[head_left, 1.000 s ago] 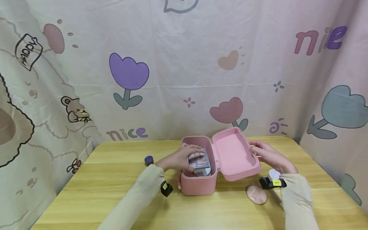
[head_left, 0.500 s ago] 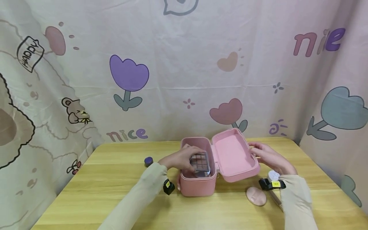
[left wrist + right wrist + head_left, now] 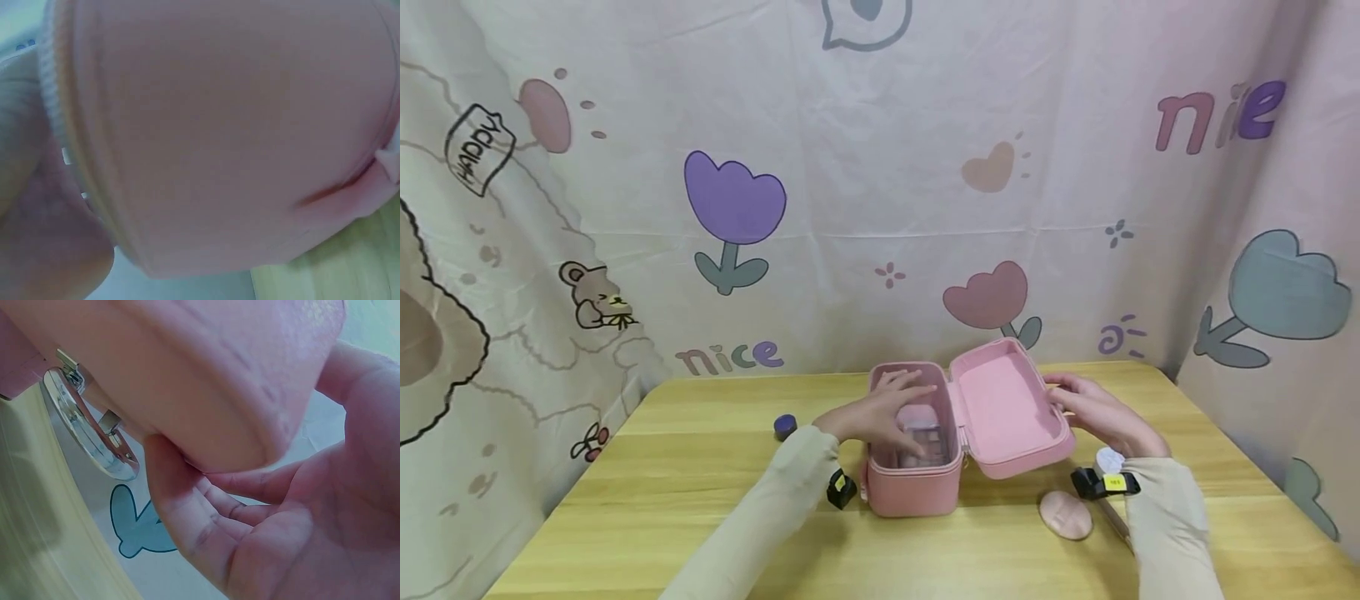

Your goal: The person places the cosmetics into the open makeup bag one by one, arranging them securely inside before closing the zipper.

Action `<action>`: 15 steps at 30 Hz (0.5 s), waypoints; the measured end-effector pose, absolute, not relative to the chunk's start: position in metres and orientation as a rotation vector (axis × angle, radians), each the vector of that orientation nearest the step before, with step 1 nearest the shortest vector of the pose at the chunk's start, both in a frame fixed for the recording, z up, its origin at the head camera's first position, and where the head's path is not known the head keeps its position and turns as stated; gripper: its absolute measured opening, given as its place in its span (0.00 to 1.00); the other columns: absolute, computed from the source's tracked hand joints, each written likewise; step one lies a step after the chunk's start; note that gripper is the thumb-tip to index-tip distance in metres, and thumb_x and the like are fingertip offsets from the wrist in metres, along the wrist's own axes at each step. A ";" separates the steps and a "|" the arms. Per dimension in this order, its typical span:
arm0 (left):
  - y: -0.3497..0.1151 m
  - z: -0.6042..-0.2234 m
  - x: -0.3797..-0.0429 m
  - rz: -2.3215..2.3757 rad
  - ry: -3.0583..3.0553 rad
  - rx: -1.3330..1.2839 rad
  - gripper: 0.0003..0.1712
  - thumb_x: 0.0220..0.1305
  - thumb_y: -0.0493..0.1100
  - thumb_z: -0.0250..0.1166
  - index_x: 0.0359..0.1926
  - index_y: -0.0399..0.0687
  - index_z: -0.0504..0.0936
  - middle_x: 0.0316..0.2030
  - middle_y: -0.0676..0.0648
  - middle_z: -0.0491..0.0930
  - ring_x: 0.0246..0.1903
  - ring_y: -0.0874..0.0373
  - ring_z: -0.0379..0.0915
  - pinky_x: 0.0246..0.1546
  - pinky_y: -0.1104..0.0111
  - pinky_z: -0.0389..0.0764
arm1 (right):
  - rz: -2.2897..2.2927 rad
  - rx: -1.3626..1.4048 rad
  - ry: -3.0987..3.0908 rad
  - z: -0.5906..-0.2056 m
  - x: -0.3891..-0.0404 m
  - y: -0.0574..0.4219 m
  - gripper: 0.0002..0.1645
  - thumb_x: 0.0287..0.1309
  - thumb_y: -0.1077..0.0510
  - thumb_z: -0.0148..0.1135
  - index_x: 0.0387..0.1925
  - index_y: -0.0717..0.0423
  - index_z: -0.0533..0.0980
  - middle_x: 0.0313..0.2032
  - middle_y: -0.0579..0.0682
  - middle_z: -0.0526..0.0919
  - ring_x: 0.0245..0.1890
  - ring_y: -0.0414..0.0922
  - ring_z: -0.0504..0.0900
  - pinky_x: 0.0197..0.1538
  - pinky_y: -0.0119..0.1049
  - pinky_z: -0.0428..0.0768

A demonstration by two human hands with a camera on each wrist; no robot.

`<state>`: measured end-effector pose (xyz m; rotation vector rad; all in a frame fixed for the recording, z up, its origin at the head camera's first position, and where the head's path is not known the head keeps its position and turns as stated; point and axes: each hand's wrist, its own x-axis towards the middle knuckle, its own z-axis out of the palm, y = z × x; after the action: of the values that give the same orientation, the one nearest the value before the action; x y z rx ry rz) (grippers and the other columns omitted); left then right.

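Note:
A pink cosmetic case (image 3: 917,493) stands on the table with its lid (image 3: 1006,404) swung out to the right. My left hand (image 3: 876,417) is over the case's mouth, fingers spread, with nothing held between them. Below it, inside the case, lies a palette (image 3: 934,448) with a grid of squares, partly hidden by the thumb. My right hand (image 3: 1093,412) pinches the lid's outer edge; the right wrist view shows its thumb (image 3: 172,472) against the lid. In the left wrist view the case's wall (image 3: 237,137) fills most of the picture.
A small dark purple pot (image 3: 786,427) stands left of the case. Right of it lie a round pinkish puff (image 3: 1066,515), a white round item (image 3: 1109,460) and a slim brown handle (image 3: 1116,525) near the right sleeve. A patterned curtain (image 3: 850,167) hangs behind the table.
The left hand has lowered the palette into the case and let go of it, its fingers now spread. The right hand keeps hold of the lid.

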<state>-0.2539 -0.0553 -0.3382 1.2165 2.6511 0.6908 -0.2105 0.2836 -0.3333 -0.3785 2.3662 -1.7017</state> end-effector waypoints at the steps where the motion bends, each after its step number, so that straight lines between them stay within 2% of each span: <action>1: -0.056 -0.337 -0.254 0.690 2.664 1.208 0.53 0.47 0.51 0.77 0.72 0.46 0.61 0.73 0.39 0.49 0.70 0.39 0.40 0.64 0.41 0.52 | -1.700 -0.376 2.368 -0.333 -0.211 0.284 0.34 0.67 0.60 0.46 0.64 0.80 0.51 0.54 0.68 0.68 0.44 0.45 0.74 0.46 0.37 0.78; 8: -0.063 -0.332 -0.254 0.805 2.698 1.203 0.45 0.55 0.50 0.72 0.70 0.42 0.64 0.72 0.38 0.51 0.71 0.39 0.39 0.65 0.42 0.50 | -1.674 -0.348 2.404 -0.332 -0.211 0.285 0.34 0.66 0.59 0.46 0.65 0.80 0.52 0.53 0.68 0.69 0.45 0.45 0.74 0.48 0.38 0.77; 15: -0.068 -0.336 -0.251 0.771 2.723 1.157 0.45 0.58 0.52 0.69 0.72 0.44 0.61 0.74 0.42 0.49 0.72 0.41 0.37 0.65 0.40 0.48 | -1.655 -0.352 2.392 -0.333 -0.211 0.284 0.34 0.67 0.59 0.46 0.65 0.79 0.51 0.56 0.69 0.67 0.48 0.48 0.74 0.49 0.39 0.77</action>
<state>-0.2507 -0.0678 -0.3361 1.1568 2.7228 0.7710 -0.2111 0.2839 -0.3328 -0.3516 2.3925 -1.6555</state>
